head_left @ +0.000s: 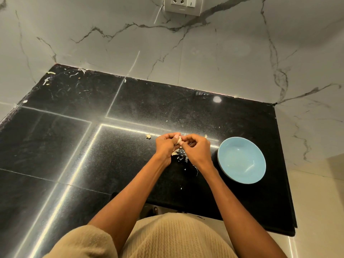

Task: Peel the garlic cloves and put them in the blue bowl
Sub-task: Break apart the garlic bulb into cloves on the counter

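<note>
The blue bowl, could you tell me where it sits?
In the head view, the blue bowl sits empty on the black counter, just right of the right hand.

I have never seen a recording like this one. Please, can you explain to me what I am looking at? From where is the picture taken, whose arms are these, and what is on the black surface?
There is no machine here. A person wears a camera on the head, and it looks forward and down, so you see that person's own two arms from above. This is the only picture.

The left hand and the right hand meet over a black stone counter. Together their fingers pinch a small pale garlic clove, it seems in order to peel it.

Under and around the hands lie thin scraps of garlic skin. More scraps lie in the far left corner. To the right of the hands stands a blue bowl, and no cloves show in it. Behind the counter is a marbled wall with a wall socket.
</note>
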`<action>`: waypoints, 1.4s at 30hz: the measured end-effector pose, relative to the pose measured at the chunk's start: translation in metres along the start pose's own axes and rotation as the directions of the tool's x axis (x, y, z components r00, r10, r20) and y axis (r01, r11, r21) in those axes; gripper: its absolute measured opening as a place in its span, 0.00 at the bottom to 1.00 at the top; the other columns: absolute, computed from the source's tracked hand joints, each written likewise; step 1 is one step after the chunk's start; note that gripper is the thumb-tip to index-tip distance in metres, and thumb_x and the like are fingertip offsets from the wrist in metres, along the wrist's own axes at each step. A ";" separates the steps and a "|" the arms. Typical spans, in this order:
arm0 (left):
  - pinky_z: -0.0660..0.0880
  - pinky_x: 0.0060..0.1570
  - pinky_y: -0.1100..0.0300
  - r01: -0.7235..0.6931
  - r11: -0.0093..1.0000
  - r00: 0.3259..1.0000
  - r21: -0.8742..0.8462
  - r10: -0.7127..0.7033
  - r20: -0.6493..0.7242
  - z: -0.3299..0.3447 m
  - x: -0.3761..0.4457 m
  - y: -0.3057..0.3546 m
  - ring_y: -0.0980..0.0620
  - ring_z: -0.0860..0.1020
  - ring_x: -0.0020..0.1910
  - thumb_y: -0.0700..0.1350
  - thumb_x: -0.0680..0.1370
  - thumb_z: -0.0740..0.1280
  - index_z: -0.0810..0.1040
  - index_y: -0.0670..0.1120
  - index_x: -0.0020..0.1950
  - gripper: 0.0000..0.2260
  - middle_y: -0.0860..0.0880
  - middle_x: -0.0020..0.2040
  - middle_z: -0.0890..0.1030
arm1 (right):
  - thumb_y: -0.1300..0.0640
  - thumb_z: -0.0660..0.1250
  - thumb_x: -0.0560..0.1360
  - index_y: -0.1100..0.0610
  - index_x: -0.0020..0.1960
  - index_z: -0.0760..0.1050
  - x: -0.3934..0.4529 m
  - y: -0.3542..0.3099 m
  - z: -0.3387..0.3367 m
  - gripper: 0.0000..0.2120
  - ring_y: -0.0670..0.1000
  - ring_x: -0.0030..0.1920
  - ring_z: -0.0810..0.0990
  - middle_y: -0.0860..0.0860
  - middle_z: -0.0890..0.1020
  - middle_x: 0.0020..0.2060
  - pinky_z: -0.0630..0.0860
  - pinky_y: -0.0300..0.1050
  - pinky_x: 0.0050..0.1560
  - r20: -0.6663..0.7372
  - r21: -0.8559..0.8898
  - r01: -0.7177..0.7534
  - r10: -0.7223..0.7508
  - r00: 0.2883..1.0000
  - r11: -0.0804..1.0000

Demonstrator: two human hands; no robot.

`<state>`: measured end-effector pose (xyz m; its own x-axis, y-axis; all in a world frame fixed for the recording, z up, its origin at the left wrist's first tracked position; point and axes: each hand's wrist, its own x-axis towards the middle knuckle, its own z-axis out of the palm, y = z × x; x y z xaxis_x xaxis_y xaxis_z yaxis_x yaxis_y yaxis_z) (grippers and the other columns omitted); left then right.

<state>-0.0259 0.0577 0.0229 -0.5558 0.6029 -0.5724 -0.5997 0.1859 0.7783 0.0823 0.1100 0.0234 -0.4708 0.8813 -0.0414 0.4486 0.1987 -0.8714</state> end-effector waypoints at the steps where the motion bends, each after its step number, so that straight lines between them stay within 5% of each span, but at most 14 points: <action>1: 0.82 0.50 0.54 0.001 1.000 1.000 0.003 -0.001 -0.022 0.000 0.000 -0.001 0.45 0.83 0.47 0.34 0.79 0.68 0.81 0.40 0.47 0.03 0.41 0.46 0.84 | 0.58 0.77 0.74 0.55 0.48 0.84 -0.001 0.000 0.001 0.04 0.38 0.37 0.80 0.45 0.83 0.38 0.75 0.30 0.37 0.016 -0.001 0.009 -0.009 1.000 1.000; 7: 0.81 0.41 0.59 0.047 0.999 0.998 -0.020 -0.047 -0.047 -0.004 -0.002 -0.003 0.48 0.84 0.45 0.37 0.77 0.73 0.83 0.41 0.49 0.02 0.44 0.46 0.85 | 0.58 0.77 0.74 0.54 0.52 0.85 -0.003 -0.002 0.002 0.08 0.44 0.38 0.83 0.45 0.84 0.39 0.80 0.33 0.38 0.043 -0.004 -0.005 0.005 0.999 1.000; 13: 0.81 0.37 0.63 0.100 0.993 0.995 -0.056 -0.099 0.009 -0.007 -0.005 0.001 0.52 0.84 0.38 0.33 0.76 0.72 0.82 0.38 0.48 0.03 0.43 0.43 0.85 | 0.64 0.79 0.71 0.58 0.48 0.85 -0.003 -0.001 -0.004 0.06 0.51 0.34 0.86 0.52 0.86 0.37 0.83 0.42 0.35 0.062 0.200 -0.148 0.138 0.988 0.969; 21: 0.82 0.43 0.60 0.094 0.992 0.993 0.080 -0.098 0.058 -0.007 -0.008 0.003 0.50 0.84 0.42 0.28 0.74 0.71 0.82 0.38 0.47 0.07 0.43 0.43 0.85 | 0.63 0.78 0.72 0.60 0.46 0.87 -0.004 0.000 -0.011 0.03 0.53 0.35 0.87 0.52 0.87 0.36 0.85 0.45 0.38 0.068 0.241 -0.172 0.160 0.985 0.955; 27: 0.83 0.44 0.56 0.023 0.978 0.997 0.208 -0.038 0.064 -0.006 -0.009 0.002 0.47 0.85 0.41 0.27 0.74 0.70 0.83 0.37 0.44 0.07 0.42 0.42 0.85 | 0.66 0.79 0.71 0.59 0.45 0.86 -0.001 0.001 -0.014 0.05 0.49 0.36 0.87 0.52 0.87 0.37 0.85 0.45 0.39 0.048 0.111 -0.133 0.128 0.991 0.985; 31: 0.80 0.37 0.60 -0.034 0.963 0.999 0.268 0.022 0.047 -0.006 -0.009 0.001 0.49 0.84 0.35 0.28 0.75 0.70 0.84 0.36 0.44 0.05 0.40 0.39 0.85 | 0.66 0.79 0.70 0.60 0.44 0.86 0.000 -0.002 -0.015 0.05 0.51 0.35 0.87 0.54 0.86 0.37 0.85 0.47 0.39 0.052 0.134 -0.133 0.127 0.991 0.982; 42: 0.80 0.40 0.62 -0.132 0.949 0.990 0.286 0.112 0.085 -0.007 -0.008 -0.003 0.51 0.84 0.38 0.34 0.76 0.72 0.84 0.38 0.47 0.02 0.42 0.40 0.85 | 0.64 0.80 0.70 0.61 0.45 0.86 -0.001 -0.001 -0.015 0.06 0.51 0.37 0.88 0.54 0.87 0.37 0.86 0.50 0.41 0.037 0.178 -0.117 0.112 0.993 0.977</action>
<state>-0.0237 0.0468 0.0233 -0.5688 0.6837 -0.4573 -0.3314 0.3183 0.8882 0.0938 0.1150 0.0314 -0.4458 0.8813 -0.1566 0.3576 0.0150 -0.9337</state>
